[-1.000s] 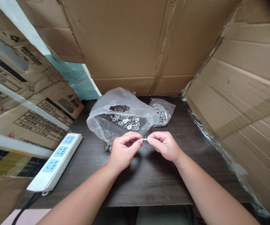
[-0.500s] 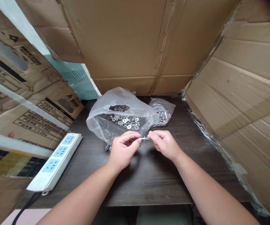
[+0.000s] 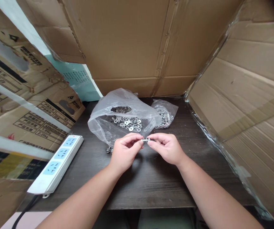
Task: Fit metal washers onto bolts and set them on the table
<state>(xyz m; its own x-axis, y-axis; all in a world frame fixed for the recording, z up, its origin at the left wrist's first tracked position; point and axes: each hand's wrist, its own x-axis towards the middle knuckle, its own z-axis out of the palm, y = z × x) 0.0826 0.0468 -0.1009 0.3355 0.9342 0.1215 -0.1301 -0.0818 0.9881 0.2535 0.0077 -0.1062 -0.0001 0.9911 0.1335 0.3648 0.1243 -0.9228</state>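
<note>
Bolt (image 3: 145,140): at dial centre. Left hand (image 3: 126,152), at 8 o'clock, pinches one end; right hand (image 3: 167,148), at 4 o'clock, pinches the other. Washer bag (image 3: 121,98): 11 o'clock. Screw bag (image 3: 164,117): 1 o'clock.

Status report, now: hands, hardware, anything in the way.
Left hand pinching one end of bolt. Right hand on the other. Bolt roughly level above table. Nothing blocking it; plastic bag just beyond.

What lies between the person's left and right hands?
In the head view, a small metal bolt bridges the gap between the left hand and the right hand.
</note>
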